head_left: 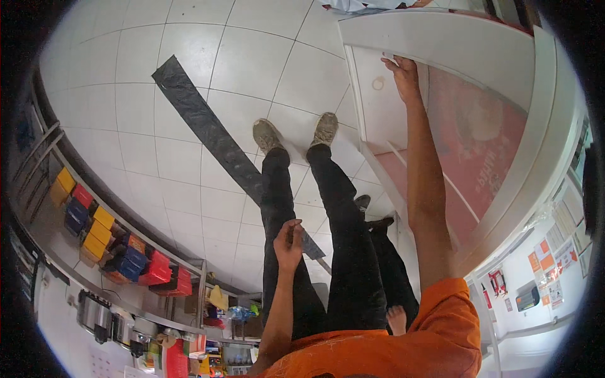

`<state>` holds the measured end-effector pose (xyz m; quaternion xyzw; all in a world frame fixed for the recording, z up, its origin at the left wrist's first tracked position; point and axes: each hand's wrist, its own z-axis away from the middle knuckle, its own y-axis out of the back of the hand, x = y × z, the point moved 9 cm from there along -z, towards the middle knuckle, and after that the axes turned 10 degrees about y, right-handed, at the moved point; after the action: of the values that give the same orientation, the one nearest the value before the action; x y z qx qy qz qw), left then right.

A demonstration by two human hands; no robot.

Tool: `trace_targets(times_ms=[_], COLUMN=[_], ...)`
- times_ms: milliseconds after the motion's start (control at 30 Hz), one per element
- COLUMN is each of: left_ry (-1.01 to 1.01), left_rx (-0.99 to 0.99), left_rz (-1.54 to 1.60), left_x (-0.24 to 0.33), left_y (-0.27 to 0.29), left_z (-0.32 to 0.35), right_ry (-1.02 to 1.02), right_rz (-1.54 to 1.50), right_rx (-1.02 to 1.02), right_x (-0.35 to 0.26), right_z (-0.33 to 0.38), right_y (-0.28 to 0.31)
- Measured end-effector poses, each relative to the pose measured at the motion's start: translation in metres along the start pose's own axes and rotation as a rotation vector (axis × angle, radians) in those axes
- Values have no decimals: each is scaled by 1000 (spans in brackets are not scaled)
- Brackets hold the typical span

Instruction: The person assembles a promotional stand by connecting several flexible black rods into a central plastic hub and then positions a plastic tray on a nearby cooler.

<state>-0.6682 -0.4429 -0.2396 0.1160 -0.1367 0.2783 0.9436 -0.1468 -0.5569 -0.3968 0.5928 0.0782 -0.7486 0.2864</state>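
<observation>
My right hand point(403, 72) reaches far out to the right, to the inner side of a white counter point(441, 34) with a curved front. Its fingers are bent around a small white piece point(387, 57) at the panel; what that piece is I cannot make out. Below the forearm lies a red printed panel point(472, 138) behind a clear, shiny surface. My left hand point(288, 247) hangs in front of my left leg, fingers loosely curled and apart, with nothing visible in it.
A long black strip point(208, 126) runs across the white tiled floor point(132, 57), passing behind my left leg. At left, shelves hold yellow, red and blue boxes point(97, 233). Close by my right leg stands another person in dark trousers point(387, 258), one hand point(396, 320) showing.
</observation>
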Motion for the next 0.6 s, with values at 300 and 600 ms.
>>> trace_targets(times_ms=[300,600], left_ry=[-78,-33], left_rx=[14,17], left_rz=[37,-71], left_x=[11,8], left_y=[-3,-3], left_z=[2,1], right_ry=[51,96], right_rz=[37,-84], right_rx=[71,133], right_x=[9,-15], right_z=[1,3], right_y=[11,1])
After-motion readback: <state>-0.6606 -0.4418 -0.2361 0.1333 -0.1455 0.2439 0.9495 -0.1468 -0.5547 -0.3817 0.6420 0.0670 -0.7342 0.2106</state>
